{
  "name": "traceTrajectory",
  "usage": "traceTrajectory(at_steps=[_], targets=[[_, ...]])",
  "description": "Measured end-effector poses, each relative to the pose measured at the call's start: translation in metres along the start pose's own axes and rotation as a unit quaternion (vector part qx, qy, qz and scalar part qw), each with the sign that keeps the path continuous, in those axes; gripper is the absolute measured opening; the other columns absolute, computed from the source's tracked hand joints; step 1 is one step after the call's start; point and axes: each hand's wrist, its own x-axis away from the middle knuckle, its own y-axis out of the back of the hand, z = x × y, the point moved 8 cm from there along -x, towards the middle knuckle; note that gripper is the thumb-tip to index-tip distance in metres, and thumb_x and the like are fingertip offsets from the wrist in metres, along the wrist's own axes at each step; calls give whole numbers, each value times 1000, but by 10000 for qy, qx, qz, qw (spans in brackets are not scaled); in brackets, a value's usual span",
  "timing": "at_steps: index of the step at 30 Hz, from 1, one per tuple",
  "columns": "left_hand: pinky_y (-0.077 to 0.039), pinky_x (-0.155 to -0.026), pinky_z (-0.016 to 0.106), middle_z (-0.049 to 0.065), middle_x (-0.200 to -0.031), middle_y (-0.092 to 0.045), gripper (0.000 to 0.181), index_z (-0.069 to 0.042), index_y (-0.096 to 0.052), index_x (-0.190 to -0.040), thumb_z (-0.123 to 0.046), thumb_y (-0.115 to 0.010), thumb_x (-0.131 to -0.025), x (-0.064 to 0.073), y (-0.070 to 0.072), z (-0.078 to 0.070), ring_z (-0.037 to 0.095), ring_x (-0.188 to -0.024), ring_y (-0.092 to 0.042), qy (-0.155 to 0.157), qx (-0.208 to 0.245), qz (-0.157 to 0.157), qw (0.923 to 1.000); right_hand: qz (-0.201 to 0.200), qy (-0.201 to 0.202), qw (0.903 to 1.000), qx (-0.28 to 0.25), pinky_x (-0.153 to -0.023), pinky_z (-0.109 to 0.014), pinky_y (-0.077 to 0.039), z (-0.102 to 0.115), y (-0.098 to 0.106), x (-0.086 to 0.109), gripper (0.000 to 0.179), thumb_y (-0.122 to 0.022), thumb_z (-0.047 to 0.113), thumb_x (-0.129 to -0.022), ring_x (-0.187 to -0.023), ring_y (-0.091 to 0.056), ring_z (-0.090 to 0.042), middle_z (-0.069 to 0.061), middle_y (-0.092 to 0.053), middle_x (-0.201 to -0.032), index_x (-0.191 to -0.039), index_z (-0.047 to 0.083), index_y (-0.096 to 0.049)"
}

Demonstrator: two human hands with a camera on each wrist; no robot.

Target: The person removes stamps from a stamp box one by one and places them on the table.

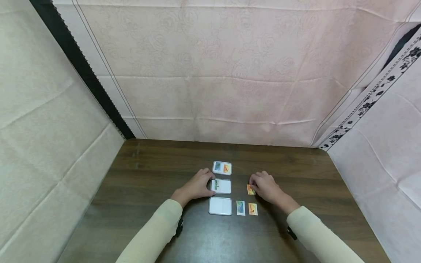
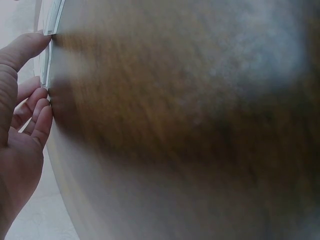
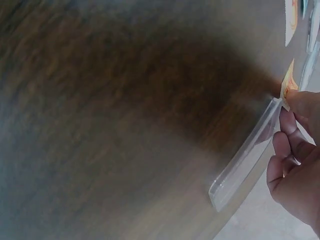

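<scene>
My left hand [image 1: 198, 183] holds the middle of three white cases with clear rims, its thumb and fingers spread along the left side. A greenish stamp [image 1: 216, 185] lies in the left part of that middle case [image 1: 225, 186]. In the right wrist view, my right hand [image 3: 300, 145] pinches an orange stamp [image 3: 288, 86] between thumb and finger, tilted up off the table. Below it in the head view lie a blue stamp [image 1: 241, 208] and another orange stamp [image 1: 253, 209], side by side.
The far case [image 1: 222, 173] contains a blue and an orange stamp. Nearest me is the third case [image 1: 220, 206], with no stamp showing. Beside my right fingers stands a clear plastic cover or tray [image 3: 242, 157]. Cloth hangs around the wooden table [image 1: 148, 219].
</scene>
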Motion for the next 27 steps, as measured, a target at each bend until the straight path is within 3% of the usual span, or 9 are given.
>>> traceTrajectory(at_steps=[14,27], targets=[[-49,-99,35,0,-125,-56,57,-11,-65,-130,-42,-83,-86,0,0,0,16,-111,-48,-11,35,-8,10000,-60,-108,9994,333,-75,-36,-36,4,0,0,10,-79,21,-93,-92,-50,-21,2,-65,-94,-94,19,-69],[-49,-98,34,0,-123,-56,57,-11,-65,-130,-42,-84,-86,0,-1,1,15,-110,-48,-48,9,-62,10000,-209,-3,9994,276,-76,-37,-38,4,6,1,10,-80,21,-92,-93,-51,-22,0,-67,-97,-97,18,-72]])
